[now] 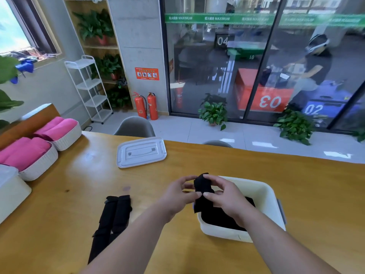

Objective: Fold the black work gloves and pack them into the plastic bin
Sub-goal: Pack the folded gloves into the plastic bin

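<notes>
Both the left hand [177, 196] and right hand [225, 196] pinch a folded black glove [202, 191] upright, long axis vertical, over the plastic bin's [262, 191] near-left rim.

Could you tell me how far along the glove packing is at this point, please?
Done: black fabric already lies in the plastic bin, its lid off on the table. In hand: the left hand and right hand pinch a folded glove over the bin's edge. Left: the flat gloves beside it, unfolded, not yet packed.
</notes>
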`<state>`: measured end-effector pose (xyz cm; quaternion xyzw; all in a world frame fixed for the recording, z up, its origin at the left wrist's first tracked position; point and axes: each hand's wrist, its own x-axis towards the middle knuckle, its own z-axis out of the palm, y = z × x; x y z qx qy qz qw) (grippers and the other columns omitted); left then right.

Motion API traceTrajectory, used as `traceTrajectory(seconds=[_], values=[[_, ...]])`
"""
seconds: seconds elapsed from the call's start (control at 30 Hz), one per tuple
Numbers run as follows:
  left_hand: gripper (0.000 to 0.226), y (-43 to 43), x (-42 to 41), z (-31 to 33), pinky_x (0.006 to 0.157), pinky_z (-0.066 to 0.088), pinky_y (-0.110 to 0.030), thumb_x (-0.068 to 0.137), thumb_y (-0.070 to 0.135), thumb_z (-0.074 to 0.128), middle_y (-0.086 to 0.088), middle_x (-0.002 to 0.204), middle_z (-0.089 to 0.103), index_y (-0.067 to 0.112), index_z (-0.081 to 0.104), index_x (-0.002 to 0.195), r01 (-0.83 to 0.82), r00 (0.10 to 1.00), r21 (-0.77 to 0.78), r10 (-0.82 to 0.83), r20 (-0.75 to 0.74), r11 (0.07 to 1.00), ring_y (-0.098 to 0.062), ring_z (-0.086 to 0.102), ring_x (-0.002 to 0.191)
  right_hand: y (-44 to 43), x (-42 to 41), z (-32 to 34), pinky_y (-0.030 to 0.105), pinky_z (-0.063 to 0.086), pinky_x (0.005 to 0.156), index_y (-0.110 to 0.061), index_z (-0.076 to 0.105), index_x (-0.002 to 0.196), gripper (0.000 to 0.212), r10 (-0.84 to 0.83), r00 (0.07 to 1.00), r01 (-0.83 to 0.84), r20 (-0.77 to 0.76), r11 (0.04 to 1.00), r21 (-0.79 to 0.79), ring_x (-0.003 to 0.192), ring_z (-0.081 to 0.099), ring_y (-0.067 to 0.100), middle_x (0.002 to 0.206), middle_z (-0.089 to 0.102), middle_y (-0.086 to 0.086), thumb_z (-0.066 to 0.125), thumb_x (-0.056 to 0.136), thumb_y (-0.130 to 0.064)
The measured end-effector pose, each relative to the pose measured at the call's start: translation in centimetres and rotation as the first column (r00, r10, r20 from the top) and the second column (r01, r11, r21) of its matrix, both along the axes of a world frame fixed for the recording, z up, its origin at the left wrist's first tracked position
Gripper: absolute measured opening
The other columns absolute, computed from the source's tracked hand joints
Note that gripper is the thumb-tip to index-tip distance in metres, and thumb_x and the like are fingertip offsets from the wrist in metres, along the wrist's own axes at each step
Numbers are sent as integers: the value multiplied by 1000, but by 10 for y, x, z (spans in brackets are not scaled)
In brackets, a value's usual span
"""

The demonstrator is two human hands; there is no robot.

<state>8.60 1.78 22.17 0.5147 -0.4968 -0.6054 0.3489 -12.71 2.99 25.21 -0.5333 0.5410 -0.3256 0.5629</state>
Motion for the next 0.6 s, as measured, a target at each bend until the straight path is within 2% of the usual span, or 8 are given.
traceTrajectory(seconds=[0.13, 0.23, 0.3, 0.43, 0.53, 0.6], values=[[61, -2, -22, -5, 96, 61, -40, 84, 33, 87, 7, 124, 73, 46, 62, 138, 14, 995, 14, -15, 96, 1000, -14, 73, 112, 1, -40, -3, 23, 62, 75, -30, 64, 141, 55, -86, 996, 86, -17, 996, 13, 100, 79, 17, 136, 67, -11, 72, 97, 1], [58, -2, -31, -12, 73, 62, -29, 89, 25, 83, 2, 123, 70, 41, 59, 140, -42, 989, 8, 40, 145, 999, -19, 74, 106, -2, -69, -13, 24, 62, 73, -28, 64, 141, 53, -147, 988, 149, -52, 988, 40, 97, 79, 17, 136, 64, -9, 71, 98, 2], [58, -1, -35, -17, 67, 62, -29, 90, 16, 82, -3, 120, 67, 37, 58, 139, -84, 979, -7, 84, 188, 996, -20, 74, 94, -4, -84, -25, 29, 64, 76, -29, 64, 141, 53, -166, 982, 172, -91, 983, 60, 96, 79, 16, 136, 63, -8, 72, 98, 1], [64, 0, -40, -28, 71, 64, -35, 92, 5, 77, -1, 112, 66, 33, 54, 145, -110, 956, -36, 116, 269, 993, -12, 67, 80, -13, -95, -55, 46, 66, 86, -41, 65, 138, 56, -141, 961, 168, -238, 981, 99, 103, 76, 19, 135, 64, -9, 78, 94, -9], [65, 1, -40, -34, 78, 65, -35, 93, 7, 76, 3, 112, 64, 32, 53, 149, -84, 930, -89, 110, 351, 993, -12, 67, 87, -23, -93, -90, 46, 64, 89, -61, 62, 128, 57, -66, 929, 111, -364, 988, 104, 111, 70, 16, 135, 65, -15, 80, 86, -28], [64, 1, -40, -37, 81, 65, -37, 93, 11, 75, 6, 115, 62, 37, 52, 147, -56, 904, -123, 103, 416, 991, -11, 67, 96, -25, -82, -97, 45, 63, 93, -66, 59, 127, 56, -18, 911, 69, -412, 991, 111, 113, 67, 15, 136, 64, -17, 78, 85, -33]])
